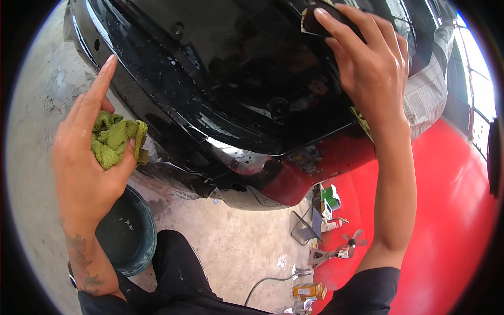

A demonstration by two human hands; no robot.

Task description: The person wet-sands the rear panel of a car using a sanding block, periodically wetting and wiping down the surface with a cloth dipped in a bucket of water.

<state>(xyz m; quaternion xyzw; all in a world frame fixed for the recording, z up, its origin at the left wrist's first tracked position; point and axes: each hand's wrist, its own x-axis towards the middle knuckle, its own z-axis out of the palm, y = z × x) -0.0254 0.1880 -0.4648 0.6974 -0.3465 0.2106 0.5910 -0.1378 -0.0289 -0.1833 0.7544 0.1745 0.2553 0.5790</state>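
Note:
A crumpled green cloth [112, 140] is gripped in my left hand [84, 152], whose index finger points up beside the edge of a glossy black car body panel [226, 68]. At the upper right, my right hand [370, 73] holds a dark sanding block [314, 23] with a pale, yellowish edge against the panel. My fingers cover part of the block, so its underside is hidden. Wet spots and specks dot the black surface. Lower down, the car has a red section [294, 184].
A dark bucket [152, 236] with water stands below my left hand, beside my knee. Newspaper masking [428, 94] covers the car's right side. Near a red wall [446, 210] are a fan [354, 240], a folding chair [310, 226], a fire extinguisher [333, 224], a hose [262, 282] and boxes [308, 290].

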